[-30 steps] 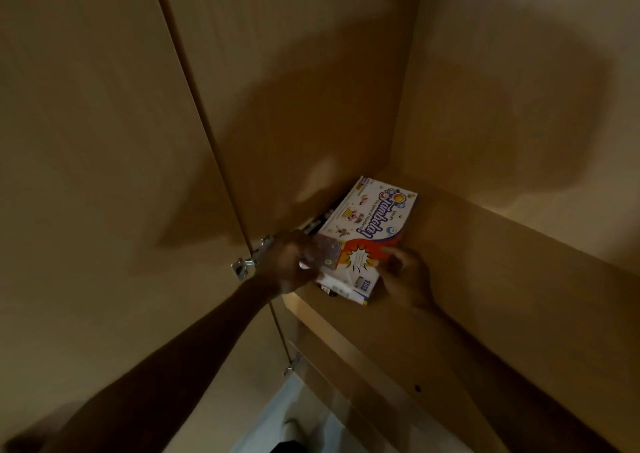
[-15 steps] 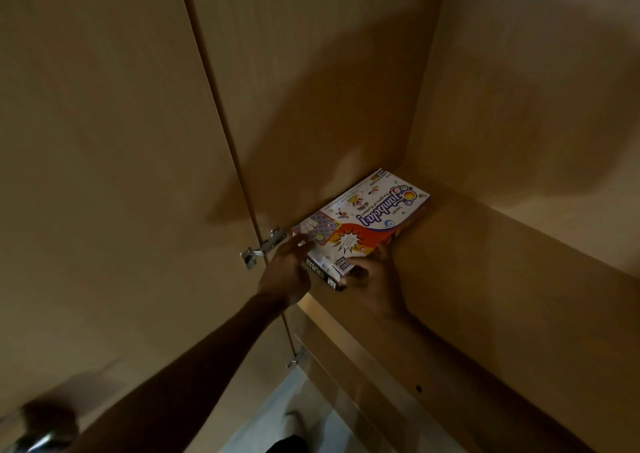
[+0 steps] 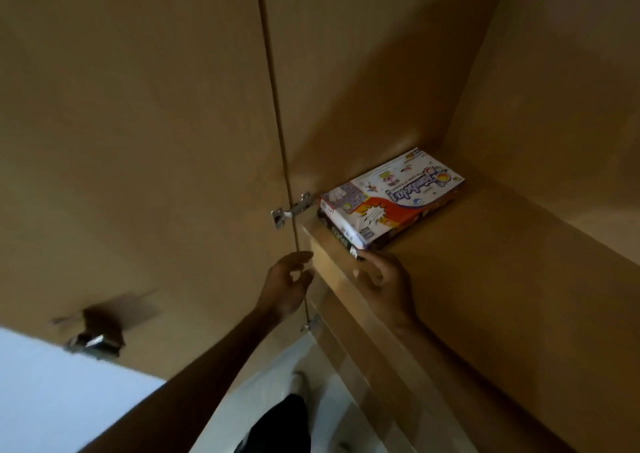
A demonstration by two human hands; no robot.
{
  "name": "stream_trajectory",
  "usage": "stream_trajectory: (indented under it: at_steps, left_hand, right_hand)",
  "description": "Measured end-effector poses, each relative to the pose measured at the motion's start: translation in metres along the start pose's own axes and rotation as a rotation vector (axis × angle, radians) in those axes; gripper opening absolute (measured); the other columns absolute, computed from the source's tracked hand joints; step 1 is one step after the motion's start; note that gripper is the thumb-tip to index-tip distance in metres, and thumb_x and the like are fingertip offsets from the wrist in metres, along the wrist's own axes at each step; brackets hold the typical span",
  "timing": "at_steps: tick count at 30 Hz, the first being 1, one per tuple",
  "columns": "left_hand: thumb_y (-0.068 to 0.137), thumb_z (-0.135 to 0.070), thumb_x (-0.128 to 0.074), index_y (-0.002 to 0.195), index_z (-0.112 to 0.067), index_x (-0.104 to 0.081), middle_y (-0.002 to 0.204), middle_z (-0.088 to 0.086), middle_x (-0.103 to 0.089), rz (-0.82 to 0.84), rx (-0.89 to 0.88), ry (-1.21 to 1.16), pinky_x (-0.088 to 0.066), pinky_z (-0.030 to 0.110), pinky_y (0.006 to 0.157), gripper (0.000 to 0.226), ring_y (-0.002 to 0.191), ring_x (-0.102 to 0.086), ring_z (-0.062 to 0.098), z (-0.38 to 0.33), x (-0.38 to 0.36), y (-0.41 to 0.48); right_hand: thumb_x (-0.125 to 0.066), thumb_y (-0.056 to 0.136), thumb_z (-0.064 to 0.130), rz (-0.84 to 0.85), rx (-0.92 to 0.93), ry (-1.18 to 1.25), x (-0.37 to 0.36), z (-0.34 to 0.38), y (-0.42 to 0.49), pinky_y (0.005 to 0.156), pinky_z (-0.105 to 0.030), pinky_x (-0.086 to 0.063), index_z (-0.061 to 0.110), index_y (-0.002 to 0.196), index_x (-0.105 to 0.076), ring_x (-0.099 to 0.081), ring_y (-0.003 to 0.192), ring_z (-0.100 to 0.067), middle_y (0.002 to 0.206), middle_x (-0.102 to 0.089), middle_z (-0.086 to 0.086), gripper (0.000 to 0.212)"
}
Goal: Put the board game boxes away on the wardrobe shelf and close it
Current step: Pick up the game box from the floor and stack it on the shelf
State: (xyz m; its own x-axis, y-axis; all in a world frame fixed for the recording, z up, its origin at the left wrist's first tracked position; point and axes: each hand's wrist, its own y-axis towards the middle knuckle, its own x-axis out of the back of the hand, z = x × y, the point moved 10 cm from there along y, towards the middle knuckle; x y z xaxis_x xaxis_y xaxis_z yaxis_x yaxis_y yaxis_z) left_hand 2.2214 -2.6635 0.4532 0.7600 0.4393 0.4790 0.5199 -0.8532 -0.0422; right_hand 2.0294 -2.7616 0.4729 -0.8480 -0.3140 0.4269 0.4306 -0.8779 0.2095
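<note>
Board game boxes [image 3: 391, 200] lie stacked on the wardrobe shelf [image 3: 502, 262] (one corner at its lip), left hand [image 3: 287, 286] and right hand [image 3: 384, 279] both slack and empty, so the door [image 3: 138, 141] could clip them.

A tan wood-grain wardrobe [image 3: 363, 72] fills the view in dim, warm light, with soft shadows across its inner panels. Its door [image 3: 138, 141] stands open on the left, hung on an upper hinge [image 3: 292, 209] and a lower hinge [image 3: 310, 324]. A blurred metal handle [image 3: 90, 343] sits by the door's near edge. A pale surface [image 3: 52, 400] lies near left, and a pale floor [image 3: 273, 380] shows below.
</note>
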Motion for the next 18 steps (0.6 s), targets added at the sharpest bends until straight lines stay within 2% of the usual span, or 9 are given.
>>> stream_trajectory:
  at_steps: [3, 5, 9, 15, 18]
  left_hand:
    - [0.094, -0.014, -0.059, 0.113, -0.022, -0.067, 0.111, -0.010, -0.067, -0.082, 0.081, -0.059, -0.051, 0.024, 0.082, 0.023, 0.096, -0.062, -0.001, 0.034, 0.025, -0.053]
    - [0.094, -0.013, -0.059, 0.114, -0.018, -0.068, 0.108, -0.009, -0.069, -0.152, 0.147, -0.089, -0.049, 0.020, 0.080, 0.023, 0.094, -0.063, -0.003, 0.057, 0.043, -0.086]
    - [0.092, -0.010, -0.061, 0.109, -0.021, -0.069, 0.102, -0.008, -0.072, -0.311, 0.290, -0.161, -0.048, 0.014, 0.079, 0.022, 0.089, -0.065, -0.004, 0.108, 0.089, -0.165]
    - [0.092, -0.009, -0.060, 0.109, -0.022, -0.068, 0.102, -0.006, -0.073, -0.620, 0.499, -0.315, -0.049, 0.025, 0.088, 0.023, 0.099, -0.067, 0.009, 0.181, 0.164, -0.333]
    - [0.092, -0.009, -0.060, 0.108, -0.023, -0.067, 0.101, -0.006, -0.073, -0.746, 0.570, -0.346, -0.051, 0.027, 0.089, 0.023, 0.099, -0.067, 0.011, 0.205, 0.192, -0.413]
  right_hand:
    - [-0.063, 0.087, 0.020, 0.160, -0.151, 0.076, -0.039, -0.005, -0.035, 0.081, -0.022, -0.054, 0.024, 0.118, -0.065, -0.062, 0.104, -0.002, 0.115, -0.066, 0.008, 0.032]
    - [-0.065, 0.088, 0.021, 0.266, -0.162, 0.059, -0.064, 0.001, -0.055, 0.078, -0.017, -0.051, 0.023, 0.120, -0.065, -0.063, 0.098, -0.002, 0.111, -0.069, 0.007, 0.032]
    - [-0.067, 0.085, 0.027, 0.479, -0.213, 0.059, -0.128, 0.010, -0.105, 0.081, -0.029, -0.056, 0.022, 0.118, -0.066, -0.067, 0.092, -0.008, 0.102, -0.071, 0.004, 0.033]
    - [-0.065, 0.088, 0.020, 0.830, -0.110, 0.017, -0.239, 0.075, -0.212, 0.069, -0.004, -0.044, 0.021, 0.118, -0.065, -0.061, 0.083, -0.001, 0.093, -0.065, 0.007, 0.030]
    - [-0.065, 0.087, 0.019, 0.986, -0.045, 0.004, -0.284, 0.107, -0.276, 0.071, -0.005, -0.044, 0.021, 0.116, -0.066, -0.063, 0.084, -0.004, 0.091, -0.068, 0.007, 0.029]
